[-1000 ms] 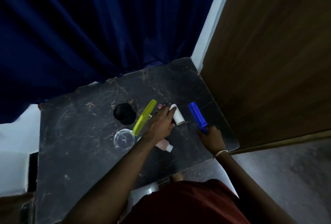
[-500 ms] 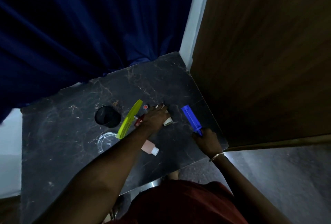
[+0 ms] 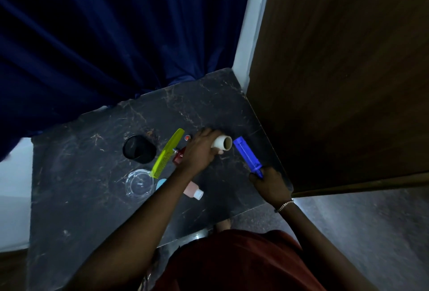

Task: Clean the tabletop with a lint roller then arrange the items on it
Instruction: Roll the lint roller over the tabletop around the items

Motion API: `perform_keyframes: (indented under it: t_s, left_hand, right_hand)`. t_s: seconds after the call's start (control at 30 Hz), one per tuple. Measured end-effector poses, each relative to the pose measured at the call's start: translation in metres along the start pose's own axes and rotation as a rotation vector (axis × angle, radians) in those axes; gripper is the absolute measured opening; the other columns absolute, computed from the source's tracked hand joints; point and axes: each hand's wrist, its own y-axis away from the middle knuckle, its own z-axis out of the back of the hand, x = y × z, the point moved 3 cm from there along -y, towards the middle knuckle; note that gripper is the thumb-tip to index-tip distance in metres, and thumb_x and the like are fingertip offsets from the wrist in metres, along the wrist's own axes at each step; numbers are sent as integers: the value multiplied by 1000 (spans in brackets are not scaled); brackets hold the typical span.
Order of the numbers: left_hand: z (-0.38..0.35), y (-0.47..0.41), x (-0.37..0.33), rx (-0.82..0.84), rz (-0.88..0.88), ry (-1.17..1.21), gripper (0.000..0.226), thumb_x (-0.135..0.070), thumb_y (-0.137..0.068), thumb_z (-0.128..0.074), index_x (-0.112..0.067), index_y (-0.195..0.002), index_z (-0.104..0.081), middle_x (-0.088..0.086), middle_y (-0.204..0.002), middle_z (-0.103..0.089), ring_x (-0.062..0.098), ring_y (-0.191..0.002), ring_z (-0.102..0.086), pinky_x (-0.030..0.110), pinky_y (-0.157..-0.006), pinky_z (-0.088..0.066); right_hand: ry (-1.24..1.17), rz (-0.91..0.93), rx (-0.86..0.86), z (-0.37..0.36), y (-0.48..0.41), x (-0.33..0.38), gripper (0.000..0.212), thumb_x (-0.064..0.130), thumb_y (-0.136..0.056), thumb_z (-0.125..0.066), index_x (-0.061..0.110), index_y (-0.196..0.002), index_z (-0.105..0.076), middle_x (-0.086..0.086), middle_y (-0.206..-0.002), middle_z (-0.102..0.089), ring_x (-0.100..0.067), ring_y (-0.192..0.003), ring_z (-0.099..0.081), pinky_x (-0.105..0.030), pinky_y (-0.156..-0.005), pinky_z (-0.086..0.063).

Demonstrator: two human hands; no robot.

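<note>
We see the left hand (image 3: 201,149) curled around a white roll (image 3: 222,144) above the dark tabletop (image 3: 81,197), while the right hand (image 3: 270,182) grips the blue lint roller handle (image 3: 247,156) just beside it.

White lint roll (image 3: 222,144) lifted, open end rightward, blue handle (image 3: 247,157) beside it

The left hand (image 3: 201,149) covers most of the white roll (image 3: 223,143) and part of the small red bottle (image 3: 180,156). The left forearm hides much of a pale blue item (image 3: 160,183), too little showing to identify. The table (image 3: 76,200) runs off the bottom edge.
</note>
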Motion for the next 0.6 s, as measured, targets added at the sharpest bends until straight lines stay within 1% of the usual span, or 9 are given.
perform_keyframes:
  t_s: [0.07, 0.1, 0.17, 0.23, 0.33, 0.4, 0.5, 0.6]
  left_hand:
    - [7, 17, 0, -52, 16, 79, 55, -25, -78, -85, -27, -128, -65, -1, -122, -60, 24, -114, -58, 39, -95, -50]
    - [10, 25, -1, -67, 25, 97, 55, -24, -77, -86, -26, -128, -65, -1, -122, -60, 24, -114, -58, 40, -96, -51]
    - [20, 41, -2, -102, 48, 121, 55, -26, -77, -86, -27, -128, -66, -2, -121, -59, 23, -114, -58, 43, -94, -52]
    - [30, 55, -1, -127, 59, 123, 55, -29, -77, -86, -28, -128, -66, -2, -120, -57, 23, -116, -56, 44, -95, -52]
    - [43, 72, 1, -121, 70, 114, 55, -26, -78, -86, -28, -129, -68, 3, -125, -53, 28, -127, -51, 45, -104, -48]
    - [52, 82, 3, -122, 90, 92, 56, -22, -77, -86, -27, -130, -69, 6, -129, -51, 31, -127, -50, 46, -107, -47]
    - [63, 95, 1, -129, 60, -4, 58, -17, -73, -87, -25, -128, -71, 8, -129, -52, 35, -122, -51, 47, -107, -47]
    - [72, 105, 0, -155, 54, -60, 60, -18, -71, -89, -26, -127, -71, 9, -130, -52, 34, -118, -51, 44, -101, -51]
  right_hand:
    - [28, 34, 7, 0, 4, 4, 30, 32, -86, -64, 21, -62, -51, 0, -62, -57, -22, -62, -60, -32, -61, -41]
    - [56, 58, 18, -1, 6, 6, 28, 33, -86, -63, 18, -65, -53, -3, -64, -60, -23, -63, -60, -34, -61, -42]
    - [132, 111, 49, -3, 10, 13, 23, 36, -87, -61, 15, -77, -61, -12, -77, -68, -30, -75, -67, -35, -64, -47]
    - [194, 154, 62, -5, 14, 20, 24, 38, -87, -58, 15, -85, -64, -14, -87, -71, -34, -83, -68, -33, -66, -47]
    - [320, 224, 85, -7, 16, 31, 31, 43, -88, -51, 15, -90, -64, -14, -93, -72, -35, -88, -68, -37, -70, -51]
    - [419, 277, 80, -5, 16, 40, 34, 46, -89, -49, 17, -97, -65, -13, -99, -71, -34, -91, -68, -37, -73, -52]
    - [548, 367, 61, -4, 15, 54, 36, 49, -90, -48, 20, -106, -63, -13, -107, -69, -35, -97, -68, -37, -77, -52]
    - [619, 443, 49, -1, 13, 70, 38, 49, -89, -48, 18, -104, -64, -15, -106, -69, -38, -95, -68, -37, -76, -52]
